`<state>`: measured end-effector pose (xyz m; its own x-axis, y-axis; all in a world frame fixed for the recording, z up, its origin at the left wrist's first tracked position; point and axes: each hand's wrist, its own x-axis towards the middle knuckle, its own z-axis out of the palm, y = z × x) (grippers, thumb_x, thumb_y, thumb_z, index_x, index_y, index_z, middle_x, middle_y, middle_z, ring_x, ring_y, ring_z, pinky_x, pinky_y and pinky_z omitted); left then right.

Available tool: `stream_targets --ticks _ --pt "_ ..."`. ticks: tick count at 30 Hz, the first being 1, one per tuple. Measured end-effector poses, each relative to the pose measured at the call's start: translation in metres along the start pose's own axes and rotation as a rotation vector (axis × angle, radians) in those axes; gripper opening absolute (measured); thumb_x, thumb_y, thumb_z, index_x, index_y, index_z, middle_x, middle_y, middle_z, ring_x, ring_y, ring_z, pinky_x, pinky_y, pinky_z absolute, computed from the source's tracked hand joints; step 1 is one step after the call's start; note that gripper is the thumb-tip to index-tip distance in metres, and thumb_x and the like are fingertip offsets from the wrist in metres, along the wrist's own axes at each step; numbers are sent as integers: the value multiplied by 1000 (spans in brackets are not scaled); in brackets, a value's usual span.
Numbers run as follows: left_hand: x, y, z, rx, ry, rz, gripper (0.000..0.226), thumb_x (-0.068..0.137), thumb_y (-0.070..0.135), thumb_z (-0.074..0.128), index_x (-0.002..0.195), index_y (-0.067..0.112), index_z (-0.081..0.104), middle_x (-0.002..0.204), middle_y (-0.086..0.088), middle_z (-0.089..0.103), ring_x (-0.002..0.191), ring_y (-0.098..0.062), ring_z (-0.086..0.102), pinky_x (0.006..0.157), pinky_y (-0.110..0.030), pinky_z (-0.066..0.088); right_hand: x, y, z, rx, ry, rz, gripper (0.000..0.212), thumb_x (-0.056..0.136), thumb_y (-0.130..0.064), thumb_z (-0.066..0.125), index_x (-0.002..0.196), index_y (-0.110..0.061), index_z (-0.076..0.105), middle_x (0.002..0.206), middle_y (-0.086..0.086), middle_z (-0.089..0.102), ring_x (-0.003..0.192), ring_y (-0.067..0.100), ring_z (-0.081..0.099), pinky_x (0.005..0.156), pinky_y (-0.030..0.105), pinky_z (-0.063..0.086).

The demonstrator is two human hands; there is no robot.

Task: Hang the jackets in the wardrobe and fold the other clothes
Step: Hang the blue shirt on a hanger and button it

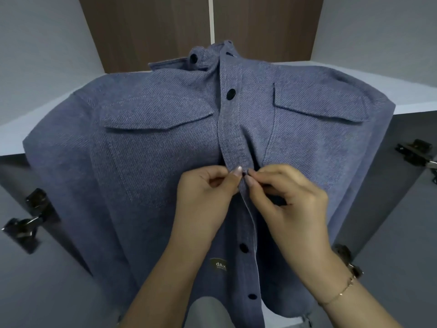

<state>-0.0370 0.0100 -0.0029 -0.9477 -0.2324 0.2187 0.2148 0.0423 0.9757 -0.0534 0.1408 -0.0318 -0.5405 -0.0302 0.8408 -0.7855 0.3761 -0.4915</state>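
Both grips pinch the placket of the blue jacket [146,147] at frame centre: left hand [208,197] reaching from 7 o'clock, right hand [290,202] from 5 o'clock, fingertips meeting at a button. Jacket hangs facing the camera inside the wardrobe [146,24].

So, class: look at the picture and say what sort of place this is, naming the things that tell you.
Most likely the inside of an open wardrobe at home. A blue jacket hangs facing the camera, door hinges sit on the opened doors on both sides, and a pale shelf runs behind the jacket. Both hands pinch its front placket.
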Motion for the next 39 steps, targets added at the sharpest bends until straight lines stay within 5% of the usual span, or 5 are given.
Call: stream_targets --ticks 8,16,20,34,39 --pt "7 3 0 -185 -127 -201 23 93 10 62 73 4 71 75 -3 72 82 -10 69 87 -21 55 4 5 -1 -206 -41 -145 7 88 -5 68 86 1 72 82 7 64 68 20 63 59 35 54" --pt "26 12 -13 -171 -285 -331 16 96 6 55 105 -2 66 82 0 72 75 -2 69 71 -14 55 13 18 2 -333 -107 -329 11 87 -1 69 77 3 67 74 11 60 65 27 59 62 34 49" --pt "25 9 -11 -160 -202 -263 17 94 3 58 81 -3 67 81 -6 69 74 -4 69 72 -14 55 15 25 1 -260 -96 -323 4 88 -2 69 86 1 71 83 10 66 73 24 63 70 31 52" --pt "10 1 -4 -1 -45 198 14 89 2 65 80 12 71 68 5 69 65 -1 63 65 -13 51 44 -12 -4 527 -94 659 23 84 -3 69 67 -16 70 62 3 65 60 10 61 59 22 55" --pt "12 -1 -5 74 -56 323 13 87 4 69 81 15 71 74 0 71 68 -1 63 66 -14 51 57 -13 -27 -203 -402 189 13 88 -22 70 76 -21 65 73 -5 63 61 8 61 63 27 51"
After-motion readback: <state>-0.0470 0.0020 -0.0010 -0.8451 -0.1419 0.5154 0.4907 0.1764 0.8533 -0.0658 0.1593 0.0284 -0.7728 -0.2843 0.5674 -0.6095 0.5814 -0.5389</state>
